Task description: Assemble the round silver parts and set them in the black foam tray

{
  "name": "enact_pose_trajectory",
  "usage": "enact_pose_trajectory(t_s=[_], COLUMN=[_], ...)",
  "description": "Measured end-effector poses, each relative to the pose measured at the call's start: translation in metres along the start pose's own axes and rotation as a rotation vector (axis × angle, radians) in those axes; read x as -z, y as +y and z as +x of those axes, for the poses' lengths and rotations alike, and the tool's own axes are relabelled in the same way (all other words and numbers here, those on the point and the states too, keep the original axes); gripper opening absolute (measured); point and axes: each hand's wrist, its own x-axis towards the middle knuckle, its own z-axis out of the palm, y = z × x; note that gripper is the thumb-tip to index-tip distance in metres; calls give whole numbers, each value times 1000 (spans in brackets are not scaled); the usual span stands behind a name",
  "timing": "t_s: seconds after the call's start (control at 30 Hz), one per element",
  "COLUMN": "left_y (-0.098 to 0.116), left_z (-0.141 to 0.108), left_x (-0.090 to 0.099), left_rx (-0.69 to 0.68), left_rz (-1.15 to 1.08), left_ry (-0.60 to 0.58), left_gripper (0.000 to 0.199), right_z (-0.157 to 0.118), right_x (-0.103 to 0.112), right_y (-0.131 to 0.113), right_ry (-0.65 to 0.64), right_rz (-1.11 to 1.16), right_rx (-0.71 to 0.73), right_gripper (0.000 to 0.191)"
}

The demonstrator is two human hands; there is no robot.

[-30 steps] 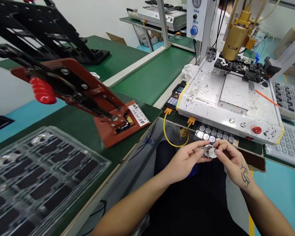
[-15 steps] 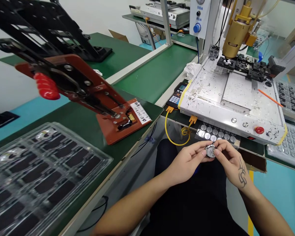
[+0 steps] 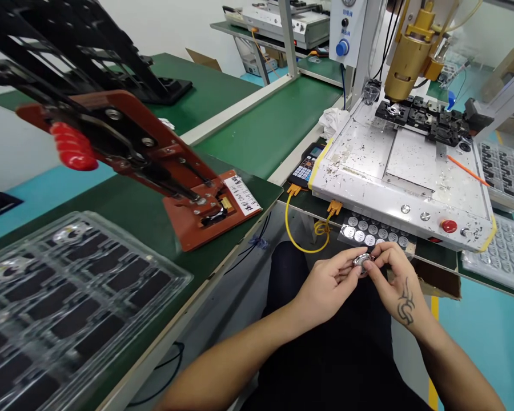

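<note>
Between both hands, above my lap, is a small round silvery metal part (image 3: 362, 260). My left hand (image 3: 332, 282) pinches its left side between thumb and fingers. My right hand (image 3: 394, 279) grips its right side, with the thumb on its near face. The fingers cover much of the rim. Just beyond the hands, a sheet of round silver stickers (image 3: 372, 231) lies at the bench edge, under the front of a white bench machine (image 3: 368, 165).
A gold machine head (image 3: 405, 65) stands over black fixtures (image 3: 424, 117). To the left are a brown press with a red handle (image 3: 73, 147) and a clear tray (image 3: 85, 297) with silver parts in some pockets. A yellow cable (image 3: 288, 228) loops below the machine. More trays (image 3: 503, 257) lie at right.
The round part has tilted in my fingers, so its printed face, visible before, now shows edge-on and shiny. My hands have turned slightly with it. The whole view has shifted a little.
</note>
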Motion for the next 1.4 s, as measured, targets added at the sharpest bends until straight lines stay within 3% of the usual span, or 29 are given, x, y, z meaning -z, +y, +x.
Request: enact_pose_trajectory(t_s=[0.13, 0.3, 0.4, 0.5, 0.6, 0.7, 1.4], left_y=[1, 15, 19, 18, 17, 20, 29], left_z=[2, 6, 9, 10, 8, 6, 3], left_x=[7, 20, 22, 20, 18, 18, 23], left_rx=[-63, -94, -61, -6, 24, 13, -63], left_rz=[198, 356, 162, 5, -8, 36, 144], left_ry=[-29, -107, -42, 56, 81, 94, 137], left_gripper=[44, 58, 53, 50, 33, 24, 20], right_z=[4, 14, 19, 23, 25, 24, 22], right_x=[3, 6, 4, -2, -10, -16, -24], right_y=[9, 8, 4, 3, 1, -2, -14], right_ry=[-62, -228, -163, -72, -79, -97, -112], right_rz=[-59, -101, 14, 264, 443, 467, 483], right_rx=[-22, 193, 73, -163, -278, -292, -232], right_gripper=[16, 21, 13, 25, 32, 33, 24])
